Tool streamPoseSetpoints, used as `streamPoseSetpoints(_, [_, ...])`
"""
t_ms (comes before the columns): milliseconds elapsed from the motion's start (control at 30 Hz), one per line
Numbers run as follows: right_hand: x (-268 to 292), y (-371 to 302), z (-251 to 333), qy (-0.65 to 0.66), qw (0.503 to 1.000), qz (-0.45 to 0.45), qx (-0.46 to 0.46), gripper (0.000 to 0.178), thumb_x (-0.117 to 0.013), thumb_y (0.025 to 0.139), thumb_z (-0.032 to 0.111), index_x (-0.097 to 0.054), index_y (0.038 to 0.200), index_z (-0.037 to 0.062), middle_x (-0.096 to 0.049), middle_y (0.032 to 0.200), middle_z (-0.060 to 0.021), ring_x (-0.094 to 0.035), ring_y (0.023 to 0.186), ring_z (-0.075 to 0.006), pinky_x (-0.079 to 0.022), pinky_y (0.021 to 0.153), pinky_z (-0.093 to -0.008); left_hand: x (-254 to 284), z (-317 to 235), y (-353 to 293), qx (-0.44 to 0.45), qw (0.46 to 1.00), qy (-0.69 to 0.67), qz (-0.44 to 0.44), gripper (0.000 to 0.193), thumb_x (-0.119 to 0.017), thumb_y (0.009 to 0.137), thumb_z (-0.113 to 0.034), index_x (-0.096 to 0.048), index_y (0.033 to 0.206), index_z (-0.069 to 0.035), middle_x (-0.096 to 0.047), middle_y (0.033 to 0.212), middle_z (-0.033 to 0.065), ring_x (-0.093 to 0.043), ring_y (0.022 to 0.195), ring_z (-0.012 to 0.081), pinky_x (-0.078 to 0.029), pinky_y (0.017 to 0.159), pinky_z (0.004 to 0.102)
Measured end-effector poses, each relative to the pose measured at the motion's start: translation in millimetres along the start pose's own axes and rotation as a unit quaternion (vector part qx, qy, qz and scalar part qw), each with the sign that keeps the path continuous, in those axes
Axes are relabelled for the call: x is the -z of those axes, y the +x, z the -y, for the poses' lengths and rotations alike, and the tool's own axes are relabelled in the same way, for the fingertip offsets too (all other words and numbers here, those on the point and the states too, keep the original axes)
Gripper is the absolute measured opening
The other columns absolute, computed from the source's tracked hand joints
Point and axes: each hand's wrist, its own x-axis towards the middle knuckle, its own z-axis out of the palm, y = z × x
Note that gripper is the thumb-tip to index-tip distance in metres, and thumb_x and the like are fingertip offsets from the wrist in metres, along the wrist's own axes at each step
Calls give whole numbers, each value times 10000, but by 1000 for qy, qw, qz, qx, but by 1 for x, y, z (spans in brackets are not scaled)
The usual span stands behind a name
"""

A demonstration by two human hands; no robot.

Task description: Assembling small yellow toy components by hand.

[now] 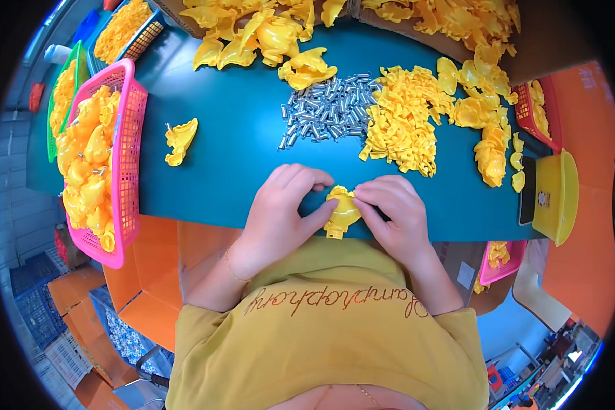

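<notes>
Both my hands meet at the near edge of the blue-green table, around one yellow plastic shell piece (342, 217). My left hand (287, 201) pinches it from the left with thumb and curled fingers. From the right, the thumb and fingers of my right hand (393, 208) close on its upper edge. Beyond my hands lies a pile of small silver metal cylinders (328, 108). Touching it on the right is a heap of small yellow plastic parts (406, 116). Off to the left, a single yellow shell (182, 142) with a metal piece at its tip lies alone.
A pink basket (131, 137) of assembled yellow pieces stands at the left edge. Larger yellow shells (277, 37) spill from boxes at the back, and more shells (488, 150) trail down the right. A yellow bin (555, 198) hangs at the right edge, near a red basket (552, 116).
</notes>
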Motion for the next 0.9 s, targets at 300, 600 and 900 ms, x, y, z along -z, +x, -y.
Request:
streamPoseSetpoints(300, [-1,1,4,-21,1000,6,-10,151,-824,848,35,-749,978,55,-751,951,-79,-676,844,-290,-549,748,-387,5,1,-8,-53,997,-21,59,789,-998,632,-375,-683,1304,-106,-726,1249,34,-630,957,227,-450,887,370])
streamPoseSetpoints(600, [2,2,8,-44,998,29,-22,203,-820,837,12,-768,1028,52,-755,964,-73,-663,878,-285,-532,795,-382,-1,-3,-8,-31,999,15,33,825,-998,600,-447,-683,1294,-131,-724,1156,14,-607,903,219,-417,835,352])
streamPoseSetpoints(900, [40,19,20,-99,972,212,-17,284,-743,903,51,-770,1186,67,-687,1120,-82,-621,1053,-300,-528,879,-409,2,-5,-10,-18,999,17,46,765,-966,671,-433,-674,1314,-138,-726,1193,27,-639,966,227,-439,850,373])
